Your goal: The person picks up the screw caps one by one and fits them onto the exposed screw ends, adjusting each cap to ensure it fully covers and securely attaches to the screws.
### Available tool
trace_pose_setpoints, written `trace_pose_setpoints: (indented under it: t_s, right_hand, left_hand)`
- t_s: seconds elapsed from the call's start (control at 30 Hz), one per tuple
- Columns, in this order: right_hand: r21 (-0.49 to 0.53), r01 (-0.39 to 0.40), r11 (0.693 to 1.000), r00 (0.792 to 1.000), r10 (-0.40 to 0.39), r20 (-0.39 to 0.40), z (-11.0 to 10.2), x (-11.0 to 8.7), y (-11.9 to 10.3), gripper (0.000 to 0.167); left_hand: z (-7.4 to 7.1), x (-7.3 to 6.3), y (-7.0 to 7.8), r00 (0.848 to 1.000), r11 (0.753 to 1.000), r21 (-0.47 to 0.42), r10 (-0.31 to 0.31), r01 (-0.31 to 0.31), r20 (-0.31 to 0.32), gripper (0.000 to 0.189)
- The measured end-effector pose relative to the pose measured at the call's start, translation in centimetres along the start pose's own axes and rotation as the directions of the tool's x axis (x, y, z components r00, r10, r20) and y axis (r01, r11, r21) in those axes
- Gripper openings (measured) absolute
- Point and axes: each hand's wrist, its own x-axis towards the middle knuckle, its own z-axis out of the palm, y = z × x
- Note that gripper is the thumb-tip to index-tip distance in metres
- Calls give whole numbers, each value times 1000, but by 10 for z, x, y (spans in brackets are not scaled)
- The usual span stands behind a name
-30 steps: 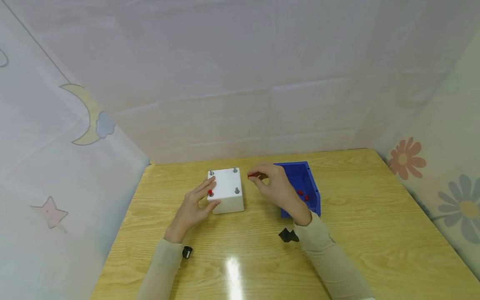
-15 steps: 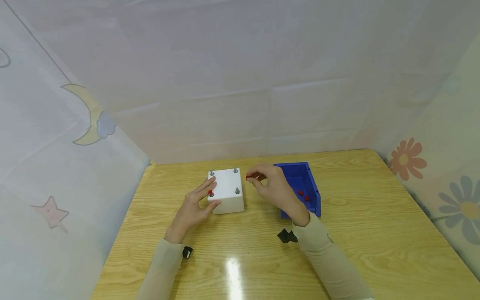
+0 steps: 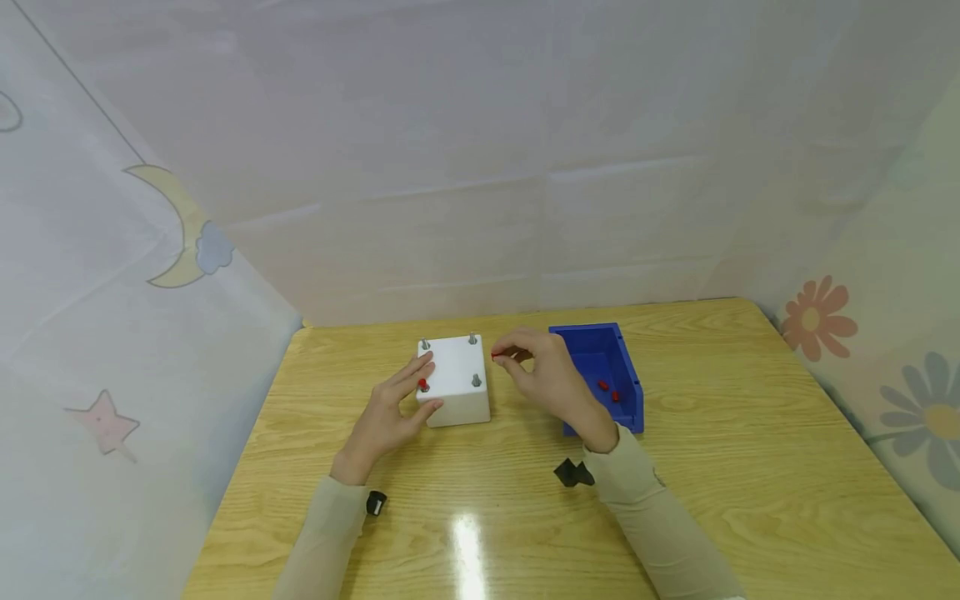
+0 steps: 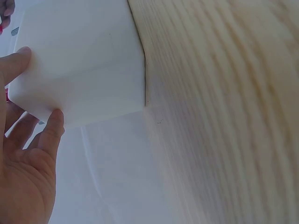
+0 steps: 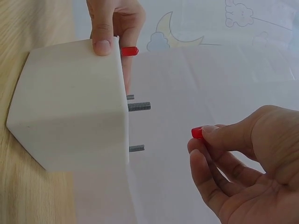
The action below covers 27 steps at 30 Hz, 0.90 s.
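Head view, with the two wrist views for detail: a person works with two bare hands over a wood-grained table [image 3: 712,433]. Left of centre stands a white block [image 3: 455,365], resting on the table, with an upright threaded bolt near each corner of its top. The near-left bolt bears a fitted red cap [image 5: 129,51]; the near-right bolt [image 5: 139,106], far-left bolt [image 3: 425,343] and far-right bolt [image 3: 472,338] show bare metal.

The left hand [image 3: 386,412] spans the block's near-left corner. Its thumb lies against the near face, one fingertip touches the left side, and other fingers reach over the left edge onto the top; partly spread, thumb and fingers hold the block between them.

The right hand [image 3: 551,371] is drawn into a pinch: thumb and a fingertip meet on a loose red cap [image 5: 196,133], the other fingers bent below. This cap is in the air just right of the block, apart from every bolt.

Farther right, a blue tray [image 3: 630,375] sits on the table, partly hidden by the right hand. On its floor lie two further pieces, a left red piece [image 3: 603,385] and a right red piece [image 3: 616,397], near each other. Behind the table hangs a pale, creased backdrop [image 3: 480,167].
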Motion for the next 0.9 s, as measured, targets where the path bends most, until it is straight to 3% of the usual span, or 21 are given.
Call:
trace_pose_setpoints:
  t_s: [0.6,0.9]
  right_hand:
    - [17,18,1000,1000,-18,-7,5,1,4,11]
    - [14,31,999,999,-31,-8,8,1,4,11]
  left_hand:
    - [0,1,-1,1000,1000,-1,20,-20,-11,63]
    - [0,0,0,1000,1000,2,-10,10,2,62]
